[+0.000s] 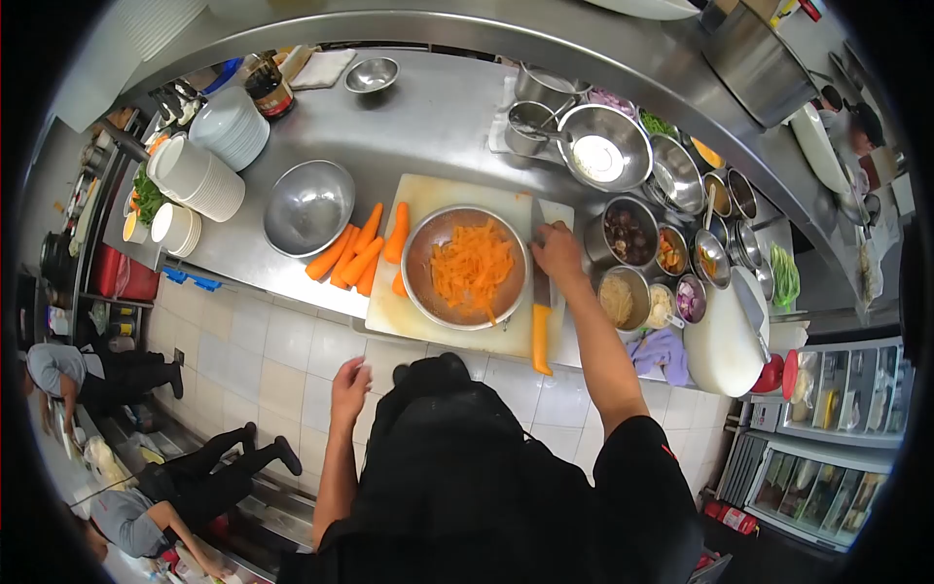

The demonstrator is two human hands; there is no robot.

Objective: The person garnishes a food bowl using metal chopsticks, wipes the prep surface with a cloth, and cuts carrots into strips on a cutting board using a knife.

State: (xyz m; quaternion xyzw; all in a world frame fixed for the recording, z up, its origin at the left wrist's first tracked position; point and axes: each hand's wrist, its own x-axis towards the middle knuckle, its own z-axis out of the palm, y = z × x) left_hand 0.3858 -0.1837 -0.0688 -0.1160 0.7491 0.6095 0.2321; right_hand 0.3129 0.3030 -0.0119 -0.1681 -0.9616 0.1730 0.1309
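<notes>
A metal bowl [413, 282] of shredded carrot [472, 268] stands on a cutting board [389, 313]. Whole peeled carrots [362, 261] lie to its left, some on the board and some on the steel counter. A knife [541, 336] with a yellow handle rests right of the bowl, blade pointing away from me. My right hand [557, 251] is beside the blade, over a second, white board [556, 212], its fingers bent together; whatever they hold, if anything, is hidden. Below the counter edge, my left hand [350, 386] hangs in the air, empty, with fingers loosely curled and apart.
An empty metal bowl [309, 206] sits at left, near stacked white containers [199, 175]. Several pots and bowls of ingredients [630, 232] crowd the right, with a purple cloth [660, 352]. A steel shelf [545, 54] overhangs the back. Two people [136, 521] work behind, at lower left.
</notes>
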